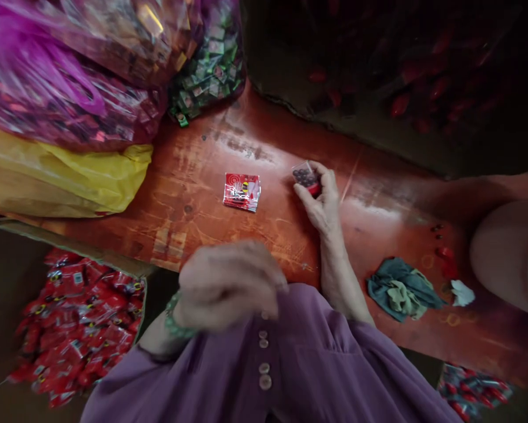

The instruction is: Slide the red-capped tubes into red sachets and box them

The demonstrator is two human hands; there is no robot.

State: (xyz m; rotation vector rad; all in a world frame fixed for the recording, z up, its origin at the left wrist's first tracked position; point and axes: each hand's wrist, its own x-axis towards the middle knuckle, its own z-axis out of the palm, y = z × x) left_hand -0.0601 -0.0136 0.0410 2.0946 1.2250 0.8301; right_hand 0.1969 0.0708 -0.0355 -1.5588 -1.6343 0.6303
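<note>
My right hand (323,197) grips a small clear plastic box of dark round balls (305,175) between thumb and fingers, just over the wooden table (211,235). The box has a red part at its lower end. On the table to its left lies a flat red printed packet (241,191), touched by neither hand. My left hand (233,285), with a green beaded bracelet at the wrist, hovers in front of my purple shirt. Motion smears its fingers, so I cannot tell whether they hold anything.
Plastic bags of small wrapped pieces (114,111) and a yellow bag (70,176) crowd the back left. A carton of red packets (83,323) stands below left. Rightward are a crumpled green cloth (403,291), loose dark balls (438,231) and a pale bucket (506,252).
</note>
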